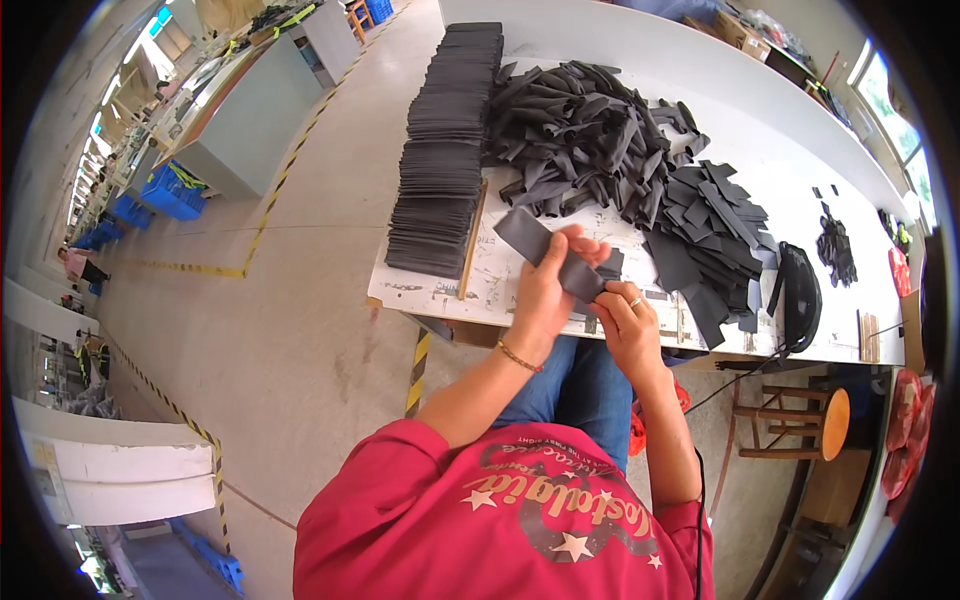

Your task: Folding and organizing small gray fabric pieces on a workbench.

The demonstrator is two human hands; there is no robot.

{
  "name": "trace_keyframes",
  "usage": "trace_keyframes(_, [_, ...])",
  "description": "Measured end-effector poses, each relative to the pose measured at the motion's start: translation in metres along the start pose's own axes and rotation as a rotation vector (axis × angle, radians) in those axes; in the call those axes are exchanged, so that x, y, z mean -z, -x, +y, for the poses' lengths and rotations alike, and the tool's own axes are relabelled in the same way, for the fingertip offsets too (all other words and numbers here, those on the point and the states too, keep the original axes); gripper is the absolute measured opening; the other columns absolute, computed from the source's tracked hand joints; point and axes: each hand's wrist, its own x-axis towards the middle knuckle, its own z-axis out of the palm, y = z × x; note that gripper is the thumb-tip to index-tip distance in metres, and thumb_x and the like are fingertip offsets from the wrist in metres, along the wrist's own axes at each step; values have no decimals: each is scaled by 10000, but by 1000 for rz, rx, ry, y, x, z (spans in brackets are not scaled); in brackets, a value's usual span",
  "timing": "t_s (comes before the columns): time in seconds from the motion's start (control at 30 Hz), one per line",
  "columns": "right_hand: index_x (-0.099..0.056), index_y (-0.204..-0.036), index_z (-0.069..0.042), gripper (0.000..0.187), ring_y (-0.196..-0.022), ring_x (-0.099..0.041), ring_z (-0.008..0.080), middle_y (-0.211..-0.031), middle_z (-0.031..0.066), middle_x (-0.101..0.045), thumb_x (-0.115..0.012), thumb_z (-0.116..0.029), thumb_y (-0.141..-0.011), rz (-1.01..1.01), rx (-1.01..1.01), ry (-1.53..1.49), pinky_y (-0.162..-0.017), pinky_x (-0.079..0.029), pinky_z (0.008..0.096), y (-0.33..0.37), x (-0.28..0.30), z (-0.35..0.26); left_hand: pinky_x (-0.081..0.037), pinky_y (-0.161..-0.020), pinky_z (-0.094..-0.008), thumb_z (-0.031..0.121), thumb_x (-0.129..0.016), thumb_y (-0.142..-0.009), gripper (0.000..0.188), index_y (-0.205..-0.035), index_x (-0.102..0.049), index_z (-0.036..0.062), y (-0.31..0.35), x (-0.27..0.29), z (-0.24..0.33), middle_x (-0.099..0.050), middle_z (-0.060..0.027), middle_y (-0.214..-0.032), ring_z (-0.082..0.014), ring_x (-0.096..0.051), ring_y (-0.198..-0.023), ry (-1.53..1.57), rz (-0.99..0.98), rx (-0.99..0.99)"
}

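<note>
at the near edge of a white bench [560, 40], seen from above the worker's head, two bare hands meet over a single dark grey strip [545, 252] of flat, soft-looking material. the left hand [545, 295] is curled around the strip from underneath, thumb and fingers closed on it, so that its upper end pokes out at a slant toward the left. the right hand [625, 325], with a ring on one finger, pinches the strip's lower end between thumb and fingertips; both grips are closed on the strip, which is held just above the bench edge and the worker's lap. to the left lies a long, tidy stack of flat grey pieces [445, 150], running away along the bench with a wooden stick [472, 245] beside it. a large tangled heap of curled strips [580, 130] sits behind the hands, and a looser spread of flat pieces [710, 235] lies to the right. judging by the sizes, the neat stack looks like finished work, with much of the heap left to handle.
</note>
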Motion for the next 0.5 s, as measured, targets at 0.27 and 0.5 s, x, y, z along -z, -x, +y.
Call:
trace_keyframes(0.27, [-598, -883, -7, 195, -805, -605, 313, -937, 120, -606, -721, 39, -738, 29, -22, -35, -670, -503, 395, 0, -9, 3, -491, -994, -425, 243, -496, -1017, 310, -1164, -549, -24, 10, 1, -11, -676, -131, -985, -298, -655, -1005, 34, 47, -30])
trace_keyframes(0.5, [-616, -865, -1, 159, -773, -598, 307, -926, 115, -608, -719, 38, -751, 23, -6, -8, -659, -493, 380, -1, -9, 4, -525, -928, -397, 246, -532, -1004, 297, -1140, -559, -17, 9, -5, 0, -670, -123, -996, -265, -653, -1002, -19, 108, -15])
